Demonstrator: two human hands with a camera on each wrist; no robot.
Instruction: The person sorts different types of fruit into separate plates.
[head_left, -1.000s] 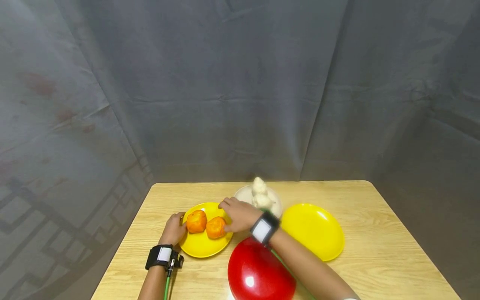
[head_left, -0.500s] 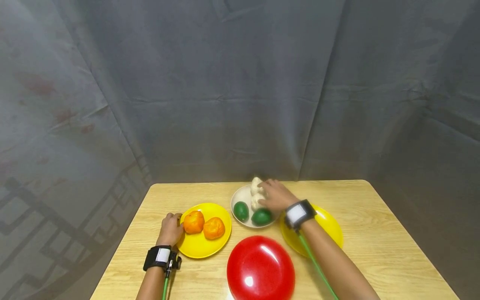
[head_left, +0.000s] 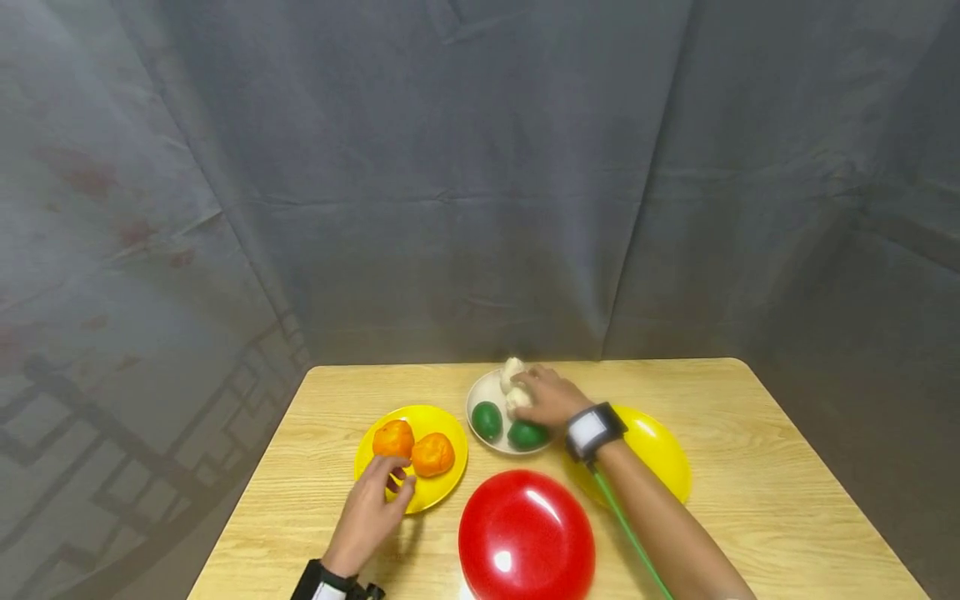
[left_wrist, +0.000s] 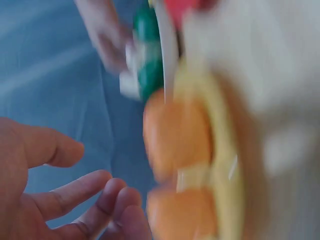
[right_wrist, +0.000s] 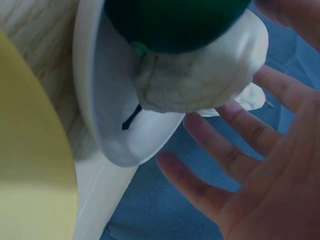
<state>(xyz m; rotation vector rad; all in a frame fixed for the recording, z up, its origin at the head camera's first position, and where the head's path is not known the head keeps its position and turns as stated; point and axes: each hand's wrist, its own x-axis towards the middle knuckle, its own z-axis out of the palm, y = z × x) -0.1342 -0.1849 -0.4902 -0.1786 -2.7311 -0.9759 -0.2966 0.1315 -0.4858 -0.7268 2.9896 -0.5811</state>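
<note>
My left hand (head_left: 373, 510) hovers over the near edge of the left yellow plate (head_left: 435, 493), thumb and fingers apart with nothing between them. On that plate lie two orange, tangerine-like fruits (head_left: 432, 455), blurred in the left wrist view. At the back, my right hand (head_left: 553, 397) reaches over a white plate (head_left: 480, 396). In the right wrist view, its spread fingers (right_wrist: 220, 150) lie beside a pale, lumpy bulb-like piece (right_wrist: 210, 75), some tips at its edge. A second white lumpy piece (head_left: 512, 373) is behind it. Two green oval fruits (head_left: 487, 421) share the plate.
A red plate (head_left: 527, 533) stands at the table's near middle. Partly behind my right forearm is another yellow plate (head_left: 663, 454). A grey cloth (head_left: 465, 208) hangs behind the wooden table (head_left: 765, 500).
My right hand has gone from an orange fruit to the white pieces on the back plate. The left hand has let go of the yellow plate's left rim and come nearer, to the right.
</note>
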